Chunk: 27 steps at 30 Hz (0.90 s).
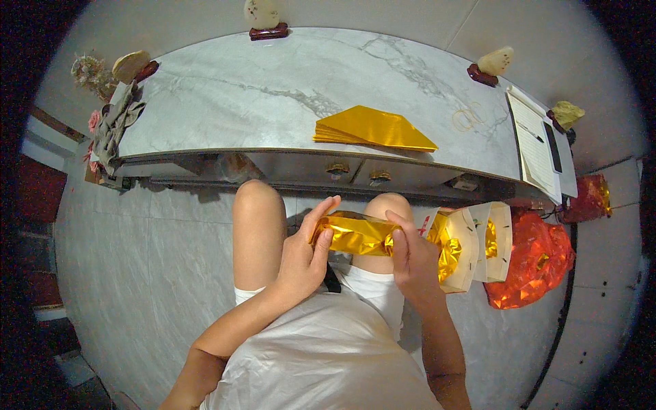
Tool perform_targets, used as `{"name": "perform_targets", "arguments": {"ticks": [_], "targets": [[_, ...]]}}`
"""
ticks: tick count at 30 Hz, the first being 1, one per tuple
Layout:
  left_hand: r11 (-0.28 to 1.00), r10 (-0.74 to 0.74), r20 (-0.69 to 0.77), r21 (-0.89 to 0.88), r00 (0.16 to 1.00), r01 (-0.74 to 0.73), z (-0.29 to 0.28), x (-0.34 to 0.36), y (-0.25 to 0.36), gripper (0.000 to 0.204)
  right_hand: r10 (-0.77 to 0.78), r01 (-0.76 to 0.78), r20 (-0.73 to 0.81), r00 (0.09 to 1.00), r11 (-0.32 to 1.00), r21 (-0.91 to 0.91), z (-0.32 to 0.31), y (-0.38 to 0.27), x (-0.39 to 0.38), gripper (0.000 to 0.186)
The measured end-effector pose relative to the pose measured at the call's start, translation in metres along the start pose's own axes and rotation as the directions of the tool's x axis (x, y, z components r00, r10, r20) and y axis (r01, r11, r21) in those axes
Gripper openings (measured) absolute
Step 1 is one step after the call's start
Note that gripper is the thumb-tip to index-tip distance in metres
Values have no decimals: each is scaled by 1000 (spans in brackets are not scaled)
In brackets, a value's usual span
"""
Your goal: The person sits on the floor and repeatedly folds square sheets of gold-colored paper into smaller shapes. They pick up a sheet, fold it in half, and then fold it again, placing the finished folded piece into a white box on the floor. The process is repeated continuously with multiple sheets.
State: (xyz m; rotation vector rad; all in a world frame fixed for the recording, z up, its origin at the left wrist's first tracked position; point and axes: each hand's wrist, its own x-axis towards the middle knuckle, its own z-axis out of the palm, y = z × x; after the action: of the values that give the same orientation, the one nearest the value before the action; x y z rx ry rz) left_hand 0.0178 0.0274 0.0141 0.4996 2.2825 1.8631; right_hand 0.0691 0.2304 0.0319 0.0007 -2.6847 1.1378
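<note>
Seen on my remote feed, the left hand (305,257) and right hand (415,260) grip a strip of gold foil (355,234) at its two ends, mid-view. From the strip, a stack of gold sheets (376,128) lies at twelve o'clock on a marbled table (232,102); two pale containers (503,240) with gold pieces inside stand at three o'clock, a shiny red bag (529,270) just beyond.

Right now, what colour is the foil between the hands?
The foil is shiny gold, best seen in the head view.
</note>
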Motion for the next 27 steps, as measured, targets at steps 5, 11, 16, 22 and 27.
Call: {"name": "perform_targets", "arguments": {"ticks": [5,11,16,22,27], "targets": [[999,6,104,45,995,-11,-2,-2,-2,46,14,-14,-26,1000,1000,17,1,0,1,26],[999,12,83,-39,996,-9,0,-4,-12,42,44,-44,-12,999,999,6,1,4,2,27],[972,-202,75,-104,977,209,-4,2,-5,38,-46,45,-5,999,991,-126,4,7,-1,27],[975,-179,3,-130,984,178,2,4,-3,40,-93,89,-13,996,981,-171,5,5,0,28],[977,-154,15,-149,988,154,8,5,-12,37,-155,147,-27,988,973,-180,8,0,-1,26]]}}
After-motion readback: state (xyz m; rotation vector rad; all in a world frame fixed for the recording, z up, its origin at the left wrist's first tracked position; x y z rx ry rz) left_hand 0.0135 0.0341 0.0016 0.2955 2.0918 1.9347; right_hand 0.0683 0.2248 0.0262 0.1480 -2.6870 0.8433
